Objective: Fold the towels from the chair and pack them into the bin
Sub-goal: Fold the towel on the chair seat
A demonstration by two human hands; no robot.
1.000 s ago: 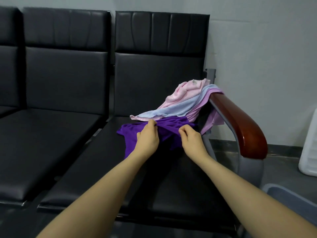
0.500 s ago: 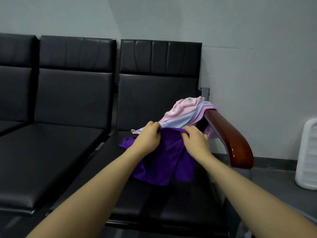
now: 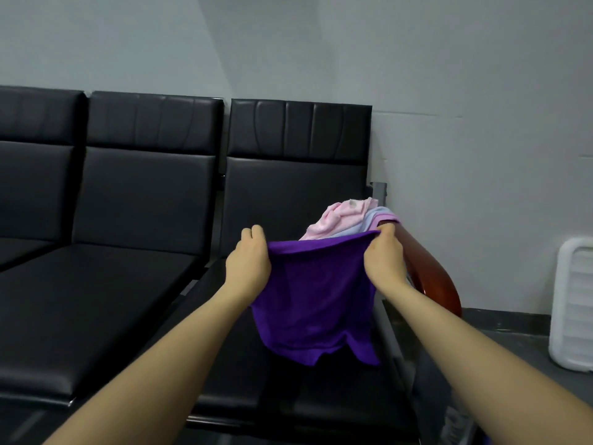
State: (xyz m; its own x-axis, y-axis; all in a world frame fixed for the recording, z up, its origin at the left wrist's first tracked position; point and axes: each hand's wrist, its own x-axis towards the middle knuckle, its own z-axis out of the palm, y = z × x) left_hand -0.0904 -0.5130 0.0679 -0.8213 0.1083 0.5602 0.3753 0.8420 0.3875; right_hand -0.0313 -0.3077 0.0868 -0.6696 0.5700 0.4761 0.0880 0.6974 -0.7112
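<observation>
A purple towel (image 3: 316,300) hangs in the air above the right-hand black chair seat (image 3: 288,390). My left hand (image 3: 248,263) grips its top left corner and my right hand (image 3: 383,260) pinches its top right corner, so the top edge is stretched between them. Behind the towel, a heap of pink, light blue and lilac towels (image 3: 348,218) lies against the chair's wooden armrest (image 3: 430,284). No bin is plainly in view.
Two more black padded seats (image 3: 96,300) stretch to the left. A white ribbed plastic container (image 3: 572,303) stands on the grey floor by the wall at the right. A dark blurred object sits at the bottom right edge.
Both hands have lifted the purple towel off the seat and moved apart, spreading its top edge. The view has tilted upward.
</observation>
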